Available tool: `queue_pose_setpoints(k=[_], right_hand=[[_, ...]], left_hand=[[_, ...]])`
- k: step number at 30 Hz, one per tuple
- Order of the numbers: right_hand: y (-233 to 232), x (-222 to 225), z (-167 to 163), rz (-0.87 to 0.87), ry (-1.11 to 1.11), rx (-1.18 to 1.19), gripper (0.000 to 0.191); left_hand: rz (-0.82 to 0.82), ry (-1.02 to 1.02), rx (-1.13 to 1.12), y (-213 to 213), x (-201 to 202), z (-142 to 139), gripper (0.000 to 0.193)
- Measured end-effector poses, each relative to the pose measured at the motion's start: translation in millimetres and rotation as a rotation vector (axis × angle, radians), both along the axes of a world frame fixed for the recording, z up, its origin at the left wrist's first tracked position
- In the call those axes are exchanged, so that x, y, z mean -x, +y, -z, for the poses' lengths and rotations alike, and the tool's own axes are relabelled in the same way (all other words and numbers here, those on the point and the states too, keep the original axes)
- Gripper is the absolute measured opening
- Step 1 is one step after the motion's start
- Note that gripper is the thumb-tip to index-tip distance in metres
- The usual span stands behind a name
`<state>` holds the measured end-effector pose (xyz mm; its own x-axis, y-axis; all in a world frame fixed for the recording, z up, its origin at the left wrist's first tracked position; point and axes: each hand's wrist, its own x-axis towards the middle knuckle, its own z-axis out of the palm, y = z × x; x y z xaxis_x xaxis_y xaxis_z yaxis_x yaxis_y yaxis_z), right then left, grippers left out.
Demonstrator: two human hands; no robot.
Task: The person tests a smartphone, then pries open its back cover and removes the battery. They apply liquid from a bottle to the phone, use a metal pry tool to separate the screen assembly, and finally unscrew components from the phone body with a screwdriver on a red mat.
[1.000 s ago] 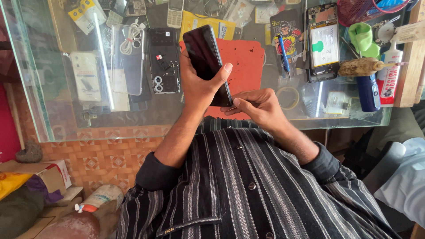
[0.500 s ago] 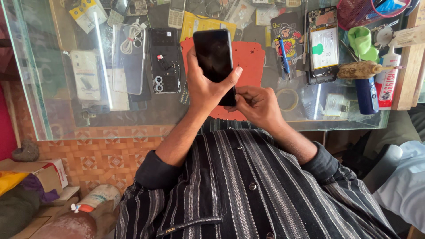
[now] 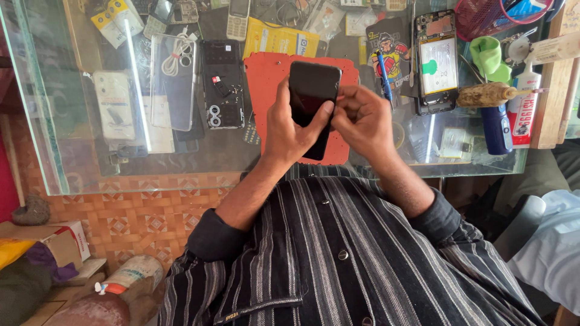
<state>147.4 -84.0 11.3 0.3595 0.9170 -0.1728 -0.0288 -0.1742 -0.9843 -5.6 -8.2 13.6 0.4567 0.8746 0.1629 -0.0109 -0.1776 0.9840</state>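
A black smartphone (image 3: 311,96) with a dark screen is held upright over an orange work mat (image 3: 272,78) on the glass counter. My left hand (image 3: 290,130) grips it from the left, thumb laid across the screen. My right hand (image 3: 362,121) is curled against the phone's right edge, fingertips touching its side near the top. Whether something small is pinched in those fingers is not visible.
The glass counter (image 3: 78,175) carries an opened phone with bare back (image 3: 222,84), a clear case with a white cable (image 3: 175,78), another opened phone (image 3: 436,63), a blue pen (image 3: 384,75), a brush (image 3: 486,95), a dark blue bottle (image 3: 496,128) and a red basket (image 3: 483,18). A wooden ledge (image 3: 553,84) runs along the right.
The phone has been turned from tilted left to nearly upright and moved slightly right. My right hand rose from below the phone to its right edge.
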Motion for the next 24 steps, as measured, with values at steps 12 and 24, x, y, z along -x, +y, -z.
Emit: queue_pose_setpoints(k=[12, 24], right_hand=[[-8.7, -19.9, -15.9, 0.076, 0.011, -0.173, 0.016], [-16.4, -49.3, -39.8, -0.222, 0.235, 0.026, 0.014]], left_hand=[[0.082, 0.114, -0.202, -3.7, 8.4, 7.4, 0.088], [0.212, 0.191, -0.298, 2.1, 24.2, 4.5, 0.093]])
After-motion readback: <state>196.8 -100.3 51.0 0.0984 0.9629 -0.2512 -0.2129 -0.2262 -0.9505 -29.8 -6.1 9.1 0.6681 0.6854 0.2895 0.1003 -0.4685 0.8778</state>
